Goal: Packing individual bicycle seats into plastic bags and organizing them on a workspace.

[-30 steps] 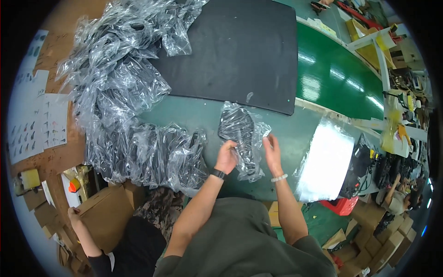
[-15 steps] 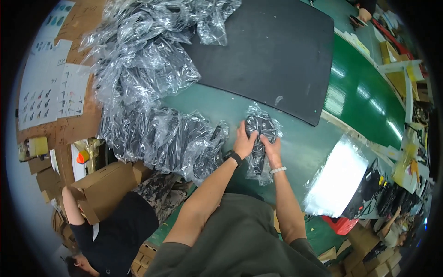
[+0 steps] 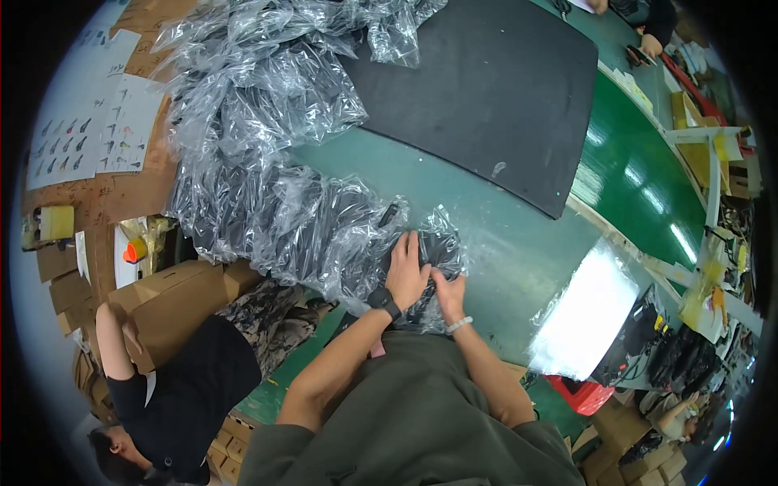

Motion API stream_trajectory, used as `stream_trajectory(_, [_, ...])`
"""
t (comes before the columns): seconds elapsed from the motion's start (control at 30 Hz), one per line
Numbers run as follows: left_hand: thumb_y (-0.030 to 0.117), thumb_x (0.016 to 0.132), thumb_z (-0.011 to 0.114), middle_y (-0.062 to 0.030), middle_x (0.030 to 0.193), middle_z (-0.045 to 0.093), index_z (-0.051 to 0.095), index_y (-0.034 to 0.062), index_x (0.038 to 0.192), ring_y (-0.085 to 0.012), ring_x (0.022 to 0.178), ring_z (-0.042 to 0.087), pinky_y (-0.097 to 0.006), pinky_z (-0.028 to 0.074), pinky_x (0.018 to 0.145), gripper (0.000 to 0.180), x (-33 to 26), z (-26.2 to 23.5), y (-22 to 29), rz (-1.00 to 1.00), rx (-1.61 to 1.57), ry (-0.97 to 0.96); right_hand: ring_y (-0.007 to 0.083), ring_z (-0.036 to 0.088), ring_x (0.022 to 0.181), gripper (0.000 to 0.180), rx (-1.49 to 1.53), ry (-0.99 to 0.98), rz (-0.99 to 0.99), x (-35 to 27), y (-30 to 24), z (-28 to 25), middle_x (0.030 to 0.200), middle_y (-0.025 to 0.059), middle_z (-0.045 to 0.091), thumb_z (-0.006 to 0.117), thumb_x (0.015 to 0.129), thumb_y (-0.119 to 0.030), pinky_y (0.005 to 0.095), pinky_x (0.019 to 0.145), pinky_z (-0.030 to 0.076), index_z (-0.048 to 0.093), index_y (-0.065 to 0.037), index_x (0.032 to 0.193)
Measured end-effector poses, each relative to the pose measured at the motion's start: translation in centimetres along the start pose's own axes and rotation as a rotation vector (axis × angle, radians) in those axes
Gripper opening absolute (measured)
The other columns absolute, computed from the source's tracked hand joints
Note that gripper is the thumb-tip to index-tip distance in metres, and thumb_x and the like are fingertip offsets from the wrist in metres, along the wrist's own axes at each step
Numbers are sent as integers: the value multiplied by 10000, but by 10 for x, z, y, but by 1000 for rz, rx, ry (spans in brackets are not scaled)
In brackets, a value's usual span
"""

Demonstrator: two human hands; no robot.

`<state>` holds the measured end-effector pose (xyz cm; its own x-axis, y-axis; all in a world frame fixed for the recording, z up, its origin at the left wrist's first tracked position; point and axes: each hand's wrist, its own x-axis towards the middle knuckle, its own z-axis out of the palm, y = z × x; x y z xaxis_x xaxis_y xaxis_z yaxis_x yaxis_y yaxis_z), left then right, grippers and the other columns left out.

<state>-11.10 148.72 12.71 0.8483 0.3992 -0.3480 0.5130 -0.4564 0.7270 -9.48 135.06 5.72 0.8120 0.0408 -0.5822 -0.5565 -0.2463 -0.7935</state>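
Observation:
A black item in a clear plastic bag (image 3: 443, 245) lies on the green tabletop, at the right end of a row of similar bagged black items (image 3: 284, 223). On its left part, my left hand (image 3: 407, 277) lies with fingers stretched out flat. Close beside it, my right hand (image 3: 450, 296) grips the bag's lower right side; the thumb shows on top and the other fingers are partly hidden. The exact kind of item inside the crinkled plastic cannot be made out.
A large black board (image 3: 478, 97) covers the far tabletop. More bagged items (image 3: 284, 89) are heaped at the far left. A stack of clear bags (image 3: 587, 312) lies to the right. Another person in black (image 3: 186, 389) is at the lower left by a cardboard box (image 3: 178, 304).
Both hands have moved left and nearer to me with the bagged item, which now lies against the row's end. The left hand's fingers have flattened onto the plastic.

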Motion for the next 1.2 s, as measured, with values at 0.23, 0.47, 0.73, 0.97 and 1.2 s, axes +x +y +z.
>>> stream_trajectory(0.23, [165, 814, 622, -251, 1394, 394, 535, -47, 1220, -447, 1287, 370, -469, 315, 1098, 466, 1, -25, -4, 332, 304, 70, 212, 602, 973, 559, 186, -8, 53, -14, -35, 39, 1087, 159, 634, 733, 793, -192, 339, 871, 487, 501, 75, 1226])
stream_trajectory(0.47, [232, 813, 655, -231, 1270, 489, 512, -25, 1210, -409, 1173, 467, -471, 393, 995, 494, 104, -116, -12, 184, 110, 373, 180, 614, 746, 460, -576, -311, 211, 33, -68, -47, 826, 109, 672, 713, 805, -391, 317, 699, 494, 679, 43, 953])
stream_trajectory(0.73, [322, 790, 698, -275, 1175, 479, 247, 16, 1410, -452, 1045, 540, -500, 477, 856, 825, 358, -212, -41, -217, 295, 746, 351, 581, 1086, 603, -623, -2, -638, 227, -272, 137, 1158, 213, 609, 690, 821, -320, 416, 940, 455, 514, 47, 1266])
stream_trajectory(0.97, [241, 804, 610, -302, 1102, 480, 155, 82, 1485, -480, 860, 594, -511, 507, 755, 833, 376, -184, -52, -279, 183, 536, 453, 515, 1154, 704, -591, 188, -533, 363, -356, 289, 1249, 314, 520, 666, 800, -325, 457, 991, 419, 415, 99, 1303])
stream_trajectory(1.2, [207, 794, 590, -293, 1078, 483, 232, 81, 1465, -493, 809, 581, -538, 499, 721, 770, 267, -134, -37, -89, 154, 110, 479, 598, 925, 286, -635, 47, -444, 369, -322, 253, 946, 265, 655, 472, 904, -244, 516, 815, 465, 611, -10, 989])
